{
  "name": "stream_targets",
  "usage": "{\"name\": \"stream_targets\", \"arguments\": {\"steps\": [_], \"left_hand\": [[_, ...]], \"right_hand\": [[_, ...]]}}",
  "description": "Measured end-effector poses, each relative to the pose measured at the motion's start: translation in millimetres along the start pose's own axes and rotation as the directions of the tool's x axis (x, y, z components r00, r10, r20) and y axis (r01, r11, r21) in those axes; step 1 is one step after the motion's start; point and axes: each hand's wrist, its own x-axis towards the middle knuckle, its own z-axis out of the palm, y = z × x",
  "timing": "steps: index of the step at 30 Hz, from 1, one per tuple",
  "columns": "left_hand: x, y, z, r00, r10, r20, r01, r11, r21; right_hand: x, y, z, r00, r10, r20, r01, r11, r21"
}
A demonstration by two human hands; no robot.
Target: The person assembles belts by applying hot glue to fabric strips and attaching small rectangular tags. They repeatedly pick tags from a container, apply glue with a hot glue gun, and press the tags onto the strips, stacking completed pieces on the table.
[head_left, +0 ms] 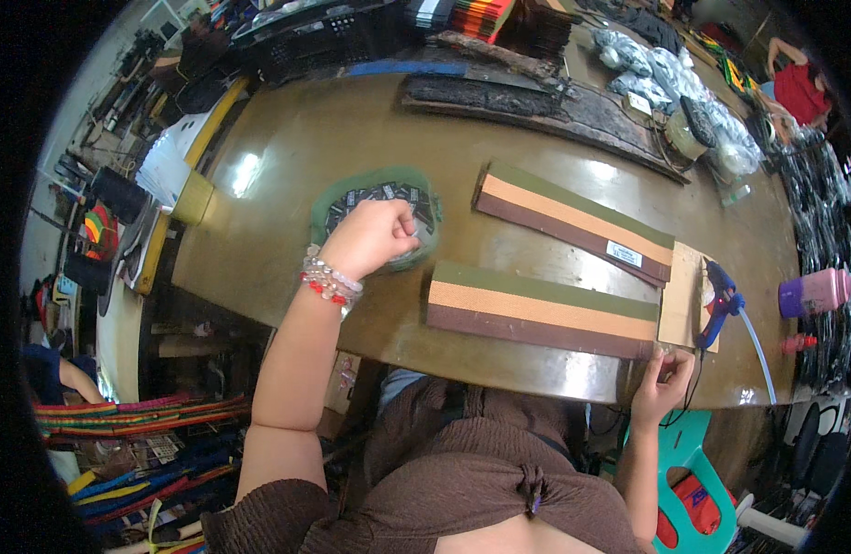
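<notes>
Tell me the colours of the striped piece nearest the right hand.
Striped piece: green, tan and dark brown bands lengthwise, seen in the head view.

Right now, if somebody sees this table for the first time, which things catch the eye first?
Two long striped panels of green, tan and brown lie side by side in the middle of the shiny table. The left hand, with beaded bracelets at the wrist, reaches into a round green dish of small dark labels. At the right edge, a blue glue gun rests on a piece of card.

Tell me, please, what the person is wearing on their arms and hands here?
Both forearms are bare, no gloves or long sleeves. The left hand has stacked beaded bracelets at the wrist, clear and pale beads with a few red ones. The right hand shows no jewellery. A brown ribbed top covers the torso.
</notes>
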Motion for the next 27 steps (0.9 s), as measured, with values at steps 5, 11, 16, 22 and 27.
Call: {"name": "stream_targets", "arguments": {"steps": [5, 11, 16, 22, 27], "left_hand": [[-2.2, -7.7, -9.5, 0.99, -0.022, -0.136, 0.004, 0.991, -0.134], [-6.3, -15.3, -18.3, 0.986, -0.103, -0.127, 0.011, 0.817, -0.576], [-12.6, -16.7, -16.8, 0.96, -0.03, -0.278, -0.071, 0.935, -0.347], [-17.9, -5.5, -16.2, 0.931, -0.148, -0.333, -0.101, 0.774, -0.625], [-37.3, 59.2, 22.8, 0.962, -0.13, -0.238, -0.201, 0.247, -0.948]], "right_hand": [[-0.9, -1.2, -1.1, 0.998, 0.066, 0.002, -0.066, 0.997, 0.027], [1.0, -5.2, -1.6, 0.998, 0.062, -0.008, -0.062, 0.998, 0.013], [3.2, -6.7, -2.9, 0.999, -0.029, -0.014, 0.029, 1.0, -0.009], [3.7, -40.0, 4.8, 0.999, -0.024, -0.044, 0.033, 0.977, 0.209], [2.8, -113.2, 29.5, 0.825, 0.145, 0.546, -0.482, 0.683, 0.548]]}}
